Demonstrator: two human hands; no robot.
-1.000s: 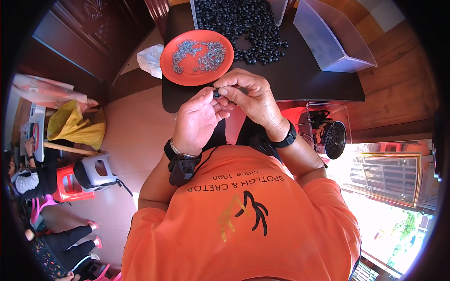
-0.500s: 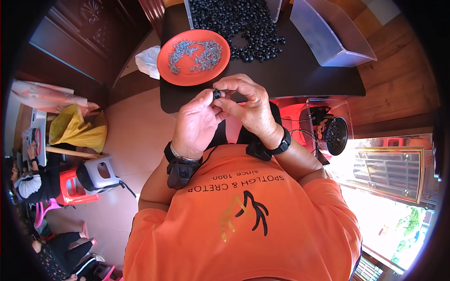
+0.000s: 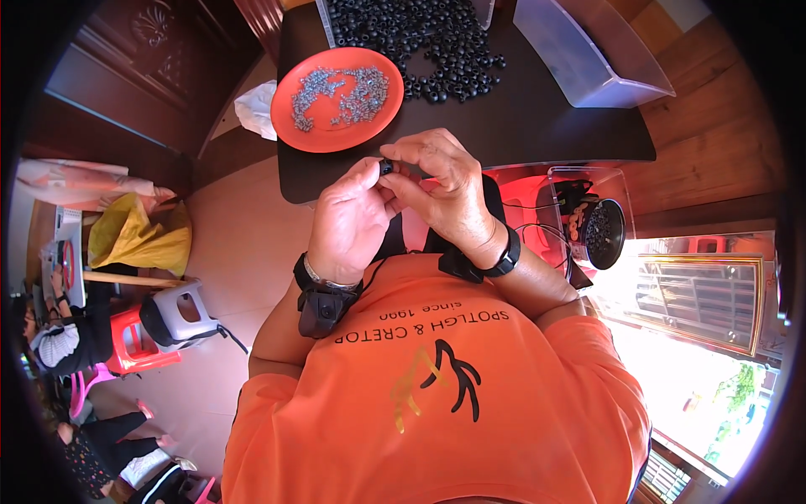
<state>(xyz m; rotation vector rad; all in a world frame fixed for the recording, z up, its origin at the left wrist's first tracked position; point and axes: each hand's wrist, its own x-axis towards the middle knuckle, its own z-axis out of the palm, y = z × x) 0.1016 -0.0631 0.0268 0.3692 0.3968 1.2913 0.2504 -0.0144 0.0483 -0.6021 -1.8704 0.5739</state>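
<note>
A small black round knob-like piece point(image 3: 386, 167) is pinched between the fingertips of both hands, in front of the table's near edge. My left hand point(image 3: 348, 223) steadies it with thumb and fingers, palm turned up. From the other side, the thumb and bent forefinger of my right hand point(image 3: 447, 191) close on it; the fingertips partly cover the piece. Just beyond my hands lies an orange plate point(image 3: 336, 143) with many tiny silvery metal parts point(image 3: 363, 99) spread in two heaps. Behind it, similar black round pieces point(image 3: 457, 80) spill from a clear bin onto the table.
The dark table point(image 3: 546, 139) also holds a clear plastic bin point(image 3: 579, 71) at the right. Below its right side, a clear box point(image 3: 625, 189) holds cables and a black round container point(image 3: 606, 235). White crumpled plastic point(image 3: 256, 109) is left of the plate. People sit at far left near stools point(image 3: 180, 315).
The view has shifted slightly, so the plate and table sit a little higher and further left. Both hands keep the black piece in nearly the same grip.
</note>
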